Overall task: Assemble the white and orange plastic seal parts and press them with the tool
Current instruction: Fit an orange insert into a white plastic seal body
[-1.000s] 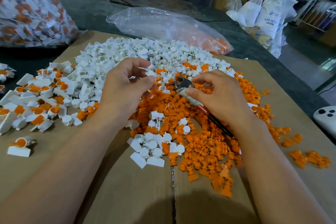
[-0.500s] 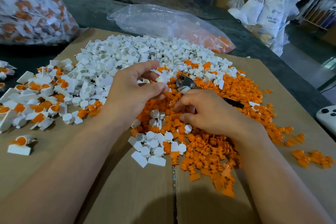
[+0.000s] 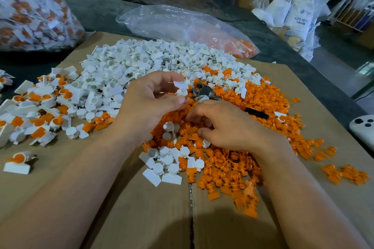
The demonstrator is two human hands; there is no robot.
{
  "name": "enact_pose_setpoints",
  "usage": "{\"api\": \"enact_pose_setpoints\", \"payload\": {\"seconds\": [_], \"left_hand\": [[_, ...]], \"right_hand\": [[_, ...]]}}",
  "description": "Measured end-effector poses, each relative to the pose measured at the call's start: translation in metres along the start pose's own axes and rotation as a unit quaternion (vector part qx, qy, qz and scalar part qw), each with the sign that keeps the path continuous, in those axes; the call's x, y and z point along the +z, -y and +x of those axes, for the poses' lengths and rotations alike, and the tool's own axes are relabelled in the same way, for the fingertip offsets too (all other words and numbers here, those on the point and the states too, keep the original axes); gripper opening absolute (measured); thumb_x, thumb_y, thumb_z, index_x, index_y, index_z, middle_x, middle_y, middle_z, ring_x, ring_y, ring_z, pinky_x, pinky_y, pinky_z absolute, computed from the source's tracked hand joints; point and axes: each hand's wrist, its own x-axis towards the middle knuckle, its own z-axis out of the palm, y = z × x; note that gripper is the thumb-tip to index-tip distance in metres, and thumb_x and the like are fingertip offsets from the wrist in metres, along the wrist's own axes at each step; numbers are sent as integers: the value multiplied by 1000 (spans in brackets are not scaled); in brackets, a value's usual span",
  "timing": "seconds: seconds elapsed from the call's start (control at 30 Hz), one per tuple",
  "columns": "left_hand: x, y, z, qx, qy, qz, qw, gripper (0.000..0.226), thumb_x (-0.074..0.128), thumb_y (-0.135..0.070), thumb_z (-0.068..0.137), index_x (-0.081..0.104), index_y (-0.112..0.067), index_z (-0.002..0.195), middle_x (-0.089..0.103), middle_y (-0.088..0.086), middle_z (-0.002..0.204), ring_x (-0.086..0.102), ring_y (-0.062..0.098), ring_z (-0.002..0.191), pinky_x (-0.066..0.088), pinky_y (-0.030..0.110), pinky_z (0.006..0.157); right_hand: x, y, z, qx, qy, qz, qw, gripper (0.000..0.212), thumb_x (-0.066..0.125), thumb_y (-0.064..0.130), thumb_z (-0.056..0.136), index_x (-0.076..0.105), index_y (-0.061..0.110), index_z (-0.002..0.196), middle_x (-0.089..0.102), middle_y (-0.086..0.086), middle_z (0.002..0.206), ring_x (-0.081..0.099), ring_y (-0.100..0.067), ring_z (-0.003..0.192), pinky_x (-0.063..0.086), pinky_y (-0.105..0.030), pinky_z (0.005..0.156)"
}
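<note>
My left hand (image 3: 149,103) pinches a white seal part (image 3: 181,89) between thumb and fingertips, just above the heaps. My right hand (image 3: 228,125) lies palm down on the pile of orange parts (image 3: 263,103), its fingers curled into the pile; whether they hold a piece is hidden. The pressing tool (image 3: 204,92), metal jaws with a red and black handle, lies on the orange parts just beyond my right hand, with neither hand on it. A large heap of white parts (image 3: 153,60) sits behind. Assembled white and orange seals (image 3: 40,107) lie at the left.
Everything rests on a cardboard sheet (image 3: 141,218) over a dark table. A clear plastic bag (image 3: 182,24) lies behind the heaps. A big bag of seals (image 3: 30,10) stands at the far left. A white device (image 3: 364,127) lies at the right edge.
My right hand let go of the tool, which now lies on the orange parts, and dropped down into the orange pile. My left hand stayed near the middle with the white part.
</note>
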Motion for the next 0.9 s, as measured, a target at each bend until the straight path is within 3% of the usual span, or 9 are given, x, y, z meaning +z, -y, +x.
{"api": "enact_pose_setpoints", "payload": {"seconds": [0.13,0.27,0.37,0.47,0.57,0.67,0.73,0.8,0.9], "left_hand": [[0,2,0,-4,-1,-6,1000,30,59,10,82,63,-17,94,61,23,91,70,11,71,53,15,65],[-1,2,1,-22,-15,-12,1000,28,60,9,82,64,-16,95,58,12,85,69,12,64,53,17,58],[-1,2,1,-33,-31,-27,999,34,60,10,81,63,-18,99,55,7,84,69,12,63,52,16,58],[-2,1,1,-43,-18,-43,998,34,60,11,80,64,-18,99,61,12,92,70,15,68,54,16,63],[-2,0,0,-44,0,-36,998,34,62,11,78,66,-19,93,62,15,108,71,18,74,54,17,66],[-2,2,0,-38,-3,-24,999,34,68,10,73,65,-20,87,62,10,104,70,24,83,57,23,66],[-2,4,0,-30,-11,15,999,34,73,6,69,65,-23,85,65,8,98,66,28,94,59,31,70],[-2,6,1,-22,-14,45,999,35,77,2,67,64,-26,84,66,4,94,65,22,89,58,33,76],[0,6,1,3,-21,78,997,37,80,-1,65,63,-28,83,65,-8,87,61,1,76,52,14,69]], "right_hand": [[2,2,1,3,-6,-7,1000,26,61,30,86,60,22,111,50,7,101,44,-7,87,45,-36,80],[4,3,2,-11,-8,-12,1000,18,59,27,88,60,18,103,48,7,95,48,-12,89,45,-35,78],[2,0,2,-21,-36,29,999,13,61,22,87,61,16,98,47,12,86,45,-5,78,40,-29,70],[-2,-3,1,-10,-99,88,991,20,59,16,87,63,17,108,50,14,87,45,1,76,34,-15,67],[-6,-2,-1,14,-199,176,964,17,59,13,87,67,25,96,54,21,83,54,6,78,38,-5,71],[-5,3,-1,39,-273,291,916,26,62,11,86,60,37,80,65,13,80,64,-6,77,53,-25,73],[-5,7,-1,35,-310,298,902,27,65,11,84,62,37,78,65,15,78,63,-4,73,52,-24,70],[-5,11,-2,35,-325,336,883,24,65,9,83,64,33,79,65,14,70,63,-6,66,53,-23,64],[-4,15,-4,29,-315,412,855,21,62,3,84,63,23,79,66,6,63,65,-9,58,51,-18,53]]}}
